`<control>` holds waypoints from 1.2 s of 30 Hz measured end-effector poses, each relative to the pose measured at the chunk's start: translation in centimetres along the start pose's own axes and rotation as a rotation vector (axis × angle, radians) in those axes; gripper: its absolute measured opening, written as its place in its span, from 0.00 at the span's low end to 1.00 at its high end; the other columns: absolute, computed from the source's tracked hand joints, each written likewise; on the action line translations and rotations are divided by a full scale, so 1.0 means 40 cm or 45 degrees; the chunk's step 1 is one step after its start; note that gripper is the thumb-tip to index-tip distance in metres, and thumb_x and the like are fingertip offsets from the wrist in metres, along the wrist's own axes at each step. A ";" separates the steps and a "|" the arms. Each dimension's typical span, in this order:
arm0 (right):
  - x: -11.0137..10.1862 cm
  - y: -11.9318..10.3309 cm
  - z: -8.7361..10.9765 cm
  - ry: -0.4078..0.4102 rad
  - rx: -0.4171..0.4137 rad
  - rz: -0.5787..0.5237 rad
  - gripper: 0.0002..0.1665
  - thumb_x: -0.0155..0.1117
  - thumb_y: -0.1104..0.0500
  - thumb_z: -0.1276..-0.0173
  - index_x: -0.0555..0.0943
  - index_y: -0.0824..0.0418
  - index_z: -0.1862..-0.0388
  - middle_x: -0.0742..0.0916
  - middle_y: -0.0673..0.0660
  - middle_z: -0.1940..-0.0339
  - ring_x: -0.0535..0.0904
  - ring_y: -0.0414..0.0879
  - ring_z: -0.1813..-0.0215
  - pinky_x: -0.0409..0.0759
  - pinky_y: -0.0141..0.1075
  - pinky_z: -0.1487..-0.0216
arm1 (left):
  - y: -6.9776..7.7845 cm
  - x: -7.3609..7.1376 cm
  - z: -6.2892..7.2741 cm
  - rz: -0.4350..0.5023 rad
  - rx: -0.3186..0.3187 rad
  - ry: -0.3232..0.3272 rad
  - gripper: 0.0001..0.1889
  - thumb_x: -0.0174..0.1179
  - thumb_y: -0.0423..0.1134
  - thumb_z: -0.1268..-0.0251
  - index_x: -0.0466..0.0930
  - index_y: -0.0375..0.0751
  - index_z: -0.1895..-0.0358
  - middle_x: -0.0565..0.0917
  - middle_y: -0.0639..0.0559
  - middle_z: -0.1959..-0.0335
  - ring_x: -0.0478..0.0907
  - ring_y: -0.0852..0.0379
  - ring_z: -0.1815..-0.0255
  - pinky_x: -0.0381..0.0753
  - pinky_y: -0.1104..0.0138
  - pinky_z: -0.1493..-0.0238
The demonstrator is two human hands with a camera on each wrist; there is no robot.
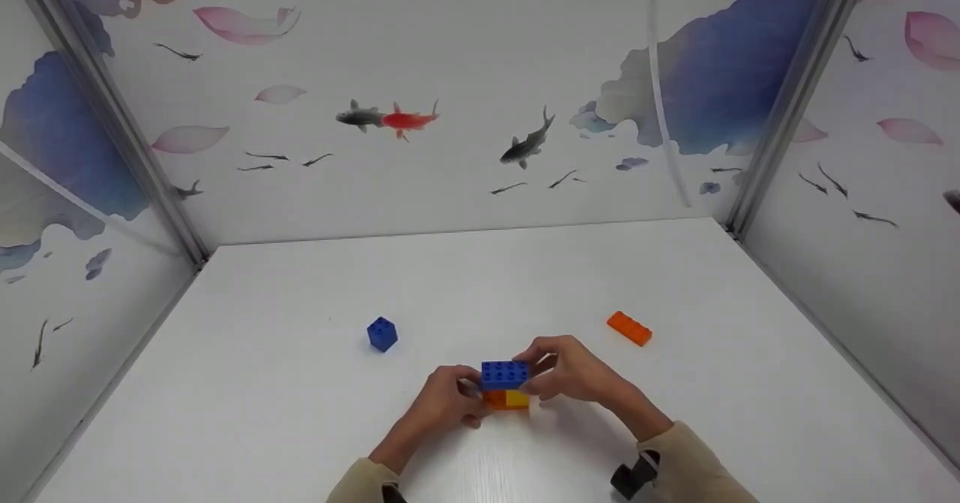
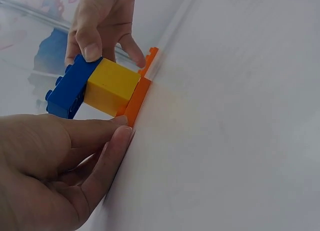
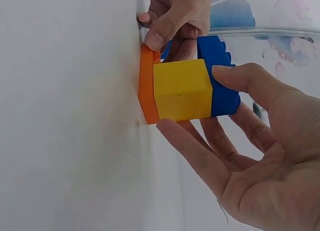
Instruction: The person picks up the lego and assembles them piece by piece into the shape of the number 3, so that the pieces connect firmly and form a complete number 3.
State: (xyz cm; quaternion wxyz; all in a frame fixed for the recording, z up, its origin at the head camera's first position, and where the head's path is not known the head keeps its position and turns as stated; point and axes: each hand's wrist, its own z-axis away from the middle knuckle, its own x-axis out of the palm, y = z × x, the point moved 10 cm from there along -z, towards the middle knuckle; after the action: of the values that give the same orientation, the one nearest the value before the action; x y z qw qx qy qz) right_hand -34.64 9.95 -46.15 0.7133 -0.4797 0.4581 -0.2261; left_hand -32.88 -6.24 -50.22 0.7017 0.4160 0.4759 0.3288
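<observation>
In the head view, a small stack of building bricks stands on the table between the two hands. An orange plate brick (image 2: 137, 102) forms its base, a yellow brick (image 3: 182, 91) sits at one end of it, and a studded blue brick (image 1: 505, 375) lies on top, overhanging the plate's other end. The left hand (image 1: 444, 398) pinches the end of the orange plate between thumb and finger. With thumb and fingers, the right hand (image 1: 576, 371) grips the blue brick from the right; its index fingertip is near the yellow brick's lower edge.
Another blue brick (image 1: 382, 334) rests on the white table (image 1: 300, 285), left of and beyond the stack. A second orange plate brick (image 1: 629, 328) lies beyond the right hand. Printed panels (image 1: 450, 52) enclose the table at the back and both sides.
</observation>
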 end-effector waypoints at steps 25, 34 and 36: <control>0.024 0.039 -0.017 -0.041 -0.006 -0.202 0.21 0.72 0.58 0.36 0.76 0.59 0.47 0.82 0.57 0.45 0.80 0.50 0.40 0.82 0.42 0.36 | -0.001 -0.008 0.000 0.081 0.015 -0.006 0.20 0.71 0.29 0.43 0.81 0.35 0.45 0.85 0.44 0.55 0.83 0.56 0.66 0.88 0.66 0.65; 0.021 0.045 -0.019 -0.016 0.027 -0.165 0.23 0.75 0.57 0.39 0.77 0.59 0.48 0.84 0.58 0.45 0.81 0.50 0.42 0.82 0.43 0.37 | 0.000 -0.029 0.024 0.096 0.043 -0.040 0.22 0.70 0.31 0.41 0.81 0.37 0.42 0.84 0.44 0.49 0.83 0.55 0.58 0.89 0.63 0.60; 0.020 0.047 -0.020 -0.010 0.037 -0.159 0.23 0.75 0.57 0.39 0.77 0.59 0.48 0.84 0.58 0.44 0.81 0.50 0.42 0.82 0.44 0.36 | -0.004 -0.044 0.028 0.090 0.038 -0.026 0.23 0.71 0.32 0.41 0.80 0.38 0.41 0.83 0.44 0.47 0.83 0.56 0.57 0.89 0.63 0.59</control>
State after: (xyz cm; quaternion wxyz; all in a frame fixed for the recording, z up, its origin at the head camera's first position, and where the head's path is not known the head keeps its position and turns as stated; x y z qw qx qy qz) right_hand -35.16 9.78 -48.25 0.7065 -0.4978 0.4211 -0.2751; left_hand -32.39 -8.11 -49.43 0.6882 0.4463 0.4585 0.3419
